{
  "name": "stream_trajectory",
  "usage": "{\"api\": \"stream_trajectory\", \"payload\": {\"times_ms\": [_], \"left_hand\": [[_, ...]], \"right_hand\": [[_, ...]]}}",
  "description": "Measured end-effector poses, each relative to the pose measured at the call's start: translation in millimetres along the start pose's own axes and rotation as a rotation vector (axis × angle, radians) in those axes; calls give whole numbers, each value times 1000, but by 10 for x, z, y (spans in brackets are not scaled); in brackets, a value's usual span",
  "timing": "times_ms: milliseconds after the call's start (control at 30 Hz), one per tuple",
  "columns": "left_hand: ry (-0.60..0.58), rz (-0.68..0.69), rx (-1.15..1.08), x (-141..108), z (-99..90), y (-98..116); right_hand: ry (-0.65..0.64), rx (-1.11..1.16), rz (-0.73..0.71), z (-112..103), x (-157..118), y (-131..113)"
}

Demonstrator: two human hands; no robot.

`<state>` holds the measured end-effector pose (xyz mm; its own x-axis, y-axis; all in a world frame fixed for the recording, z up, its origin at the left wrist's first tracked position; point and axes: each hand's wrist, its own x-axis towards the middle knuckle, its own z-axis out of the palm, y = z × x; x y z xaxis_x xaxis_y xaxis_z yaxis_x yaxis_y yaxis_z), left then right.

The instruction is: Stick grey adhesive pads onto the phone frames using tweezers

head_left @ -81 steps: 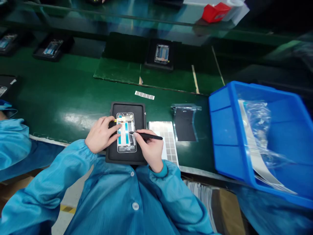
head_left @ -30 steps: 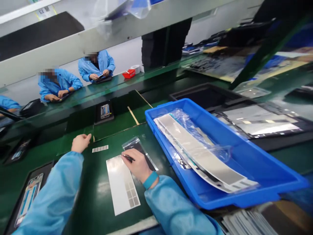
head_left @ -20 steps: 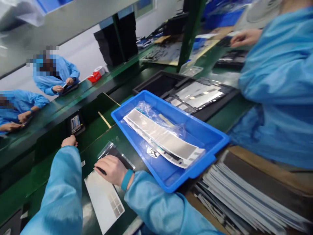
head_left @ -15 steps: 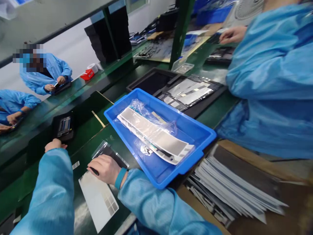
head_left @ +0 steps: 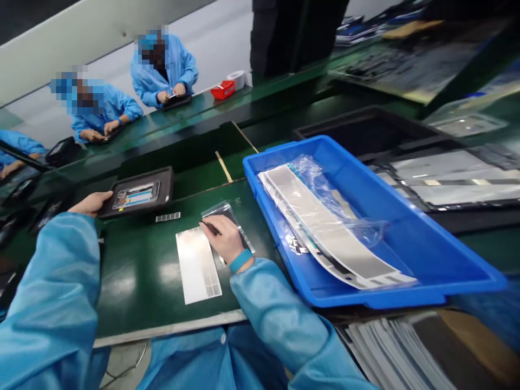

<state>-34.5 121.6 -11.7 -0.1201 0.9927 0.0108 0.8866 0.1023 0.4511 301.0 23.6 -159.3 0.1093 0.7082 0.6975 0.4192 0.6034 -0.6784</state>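
Observation:
My left hand [head_left: 91, 203] grips the left edge of a black foam-like tray [head_left: 166, 187], its thumb on the rim. In that tray lies a flat device part [head_left: 136, 196] with a silvery frame and blue-white strips. My right hand [head_left: 224, 237] is closed on a slim black tool [head_left: 212, 228], of which only the dark end shows. Beneath and left of it is a white sticker sheet [head_left: 195, 268] with a few silvery rectangles at its lower corner. A clear plastic bag [head_left: 227, 210] with dark contents lies partly under the right hand. A small strip of grey labels [head_left: 168, 216] rests on the green bench.
A blue bin [head_left: 406, 299] with long sheets [head_left: 325, 222] and clear plastic stands to the right. Beyond it are large black-framed panels [head_left: 459, 168]. A stack of grey sheets [head_left: 390, 346] sits below. Co-workers in blue [head_left: 162, 70] work across the bench, near a red holder [head_left: 223, 90].
My view has swung left. My left hand has brought the black tray nearer across the bench, toward the label strip. My right hand stays over the sheet, still holding the black tool.

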Motion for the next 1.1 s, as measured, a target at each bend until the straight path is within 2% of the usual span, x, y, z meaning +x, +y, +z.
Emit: {"api": "stream_trajectory", "payload": {"times_ms": [100,167,267,333,400,533,600,700,767,900,1100], "left_hand": [[-260,-56,8,-148,-128,-219],[-436,-40,26,-159,-149,-318],[-661,59,71,-138,-30,-402],[-728,151,112,-140,136,-406],[-708,243,167,-152,336,-353],[-483,378,296,-152,751,-95],[-401,391,359,-126,934,54],[-383,346,448,-48,1112,210],[-426,307,487,20,1148,251],[-523,268,516,103,1105,255],[-506,244,516,59,1054,265]], "right_hand": [[8,7,6,28,-15,-3],[21,5,9,47,-23,-4],[46,-7,5,76,-36,1],[58,-21,-8,86,-45,3],[63,-38,-23,86,-51,0],[72,-89,-33,67,-57,-20],[74,-121,-25,59,-62,-25],[78,-165,-4,58,-73,-22],[82,-183,8,61,-79,-16],[92,-193,21,67,-77,-17],[101,-187,26,62,-59,-51]]}}
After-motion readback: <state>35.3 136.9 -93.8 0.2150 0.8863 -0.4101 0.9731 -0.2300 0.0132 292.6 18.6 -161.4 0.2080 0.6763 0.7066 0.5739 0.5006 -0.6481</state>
